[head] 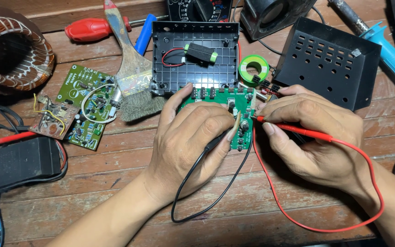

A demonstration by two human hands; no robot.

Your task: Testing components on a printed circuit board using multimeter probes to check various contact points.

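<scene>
Far left on tabletop (115, 183): copper coil (14, 52), spare green board (85, 105), paintbrush (131, 82). Centre: left hand (193, 142) clamped on black probe (220, 139), resting over green circuit board (241, 114). Right hand (312, 137) pinches red probe (293, 130), tip on board's right edge. Black vented cover (330, 61) far right.

Left hand (193, 137) pinching black probe (216, 142) on green circuit board (227, 110), right hand (312, 137) pressing red probe (293, 130) to board's 3 o'clock edge, black plastic case (195, 57) at 12 o'clock, paintbrush (131, 68) at 10 o'clock, copper coil (12, 52) far at 9 o'clock, wooden table (252, 192).
</scene>
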